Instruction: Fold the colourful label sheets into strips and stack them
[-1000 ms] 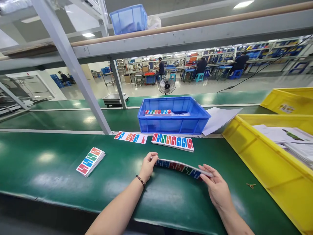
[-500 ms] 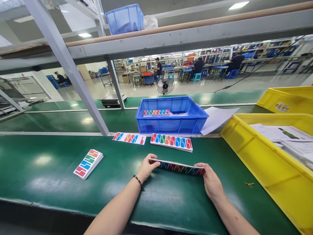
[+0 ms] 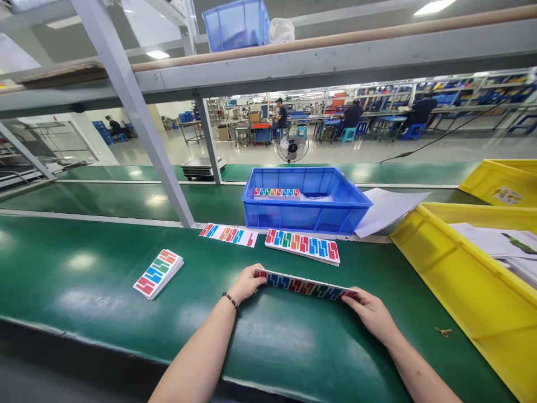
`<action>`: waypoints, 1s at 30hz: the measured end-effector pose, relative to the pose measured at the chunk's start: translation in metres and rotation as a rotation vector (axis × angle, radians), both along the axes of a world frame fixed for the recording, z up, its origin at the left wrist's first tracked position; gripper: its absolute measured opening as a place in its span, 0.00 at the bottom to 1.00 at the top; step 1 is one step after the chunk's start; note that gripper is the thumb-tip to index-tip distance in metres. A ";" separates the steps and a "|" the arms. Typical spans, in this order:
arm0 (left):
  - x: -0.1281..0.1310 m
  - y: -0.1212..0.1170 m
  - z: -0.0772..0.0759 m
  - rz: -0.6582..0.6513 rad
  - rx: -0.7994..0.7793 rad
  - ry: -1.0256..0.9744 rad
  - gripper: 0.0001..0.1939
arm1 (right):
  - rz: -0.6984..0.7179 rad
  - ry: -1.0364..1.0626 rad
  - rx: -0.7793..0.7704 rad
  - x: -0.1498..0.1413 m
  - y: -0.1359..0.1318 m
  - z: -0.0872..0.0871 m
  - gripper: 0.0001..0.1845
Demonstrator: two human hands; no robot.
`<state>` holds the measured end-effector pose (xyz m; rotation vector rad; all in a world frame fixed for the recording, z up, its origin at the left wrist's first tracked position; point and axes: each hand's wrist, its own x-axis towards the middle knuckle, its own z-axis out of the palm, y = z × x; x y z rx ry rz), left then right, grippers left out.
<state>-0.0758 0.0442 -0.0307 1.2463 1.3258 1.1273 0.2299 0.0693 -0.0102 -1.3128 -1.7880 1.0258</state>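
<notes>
Between my hands, a stack of long printed cards stands on its long edge, its coloured face turned toward me. My left hand pinches the stack's left end, and my right hand grips the right end with the thumb on the near face. Just beyond it lies another stack of long cards with red, blue, green and orange shapes. Left of that is a flatter long card with gaps in its pattern. A shorter stack of cards rests farther left on the green work surface.
A blue bin behind the cards holds a similar printed stack. White paper leans beside it. A large yellow bin with printed sheets flanks the right side, near a small tan twisted piece. A slanting metal post rises at left.
My right thumb has come round onto the near face of the stack, whose printed side shows more fully. The whole view has shifted slightly. Both hands still hold the stack's ends.
</notes>
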 end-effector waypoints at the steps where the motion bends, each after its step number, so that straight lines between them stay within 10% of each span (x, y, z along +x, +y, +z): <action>1: 0.000 0.001 0.000 0.002 0.000 -0.003 0.08 | 0.006 0.000 -0.009 -0.001 0.001 -0.001 0.19; 7: -0.009 -0.022 0.039 -0.046 0.145 -0.049 0.10 | 0.088 0.068 0.047 0.010 -0.013 0.029 0.15; 14: -0.013 -0.041 0.104 -0.421 0.186 -0.218 0.14 | 0.600 0.352 -0.063 -0.005 -0.021 0.084 0.12; 22: 0.038 0.001 0.051 -0.677 -0.023 -0.673 0.19 | 0.843 0.475 -0.245 -0.078 0.002 0.061 0.10; 30: 0.054 -0.006 0.025 -0.533 -0.332 -0.738 0.20 | 0.712 0.405 -0.363 -0.089 -0.003 0.039 0.08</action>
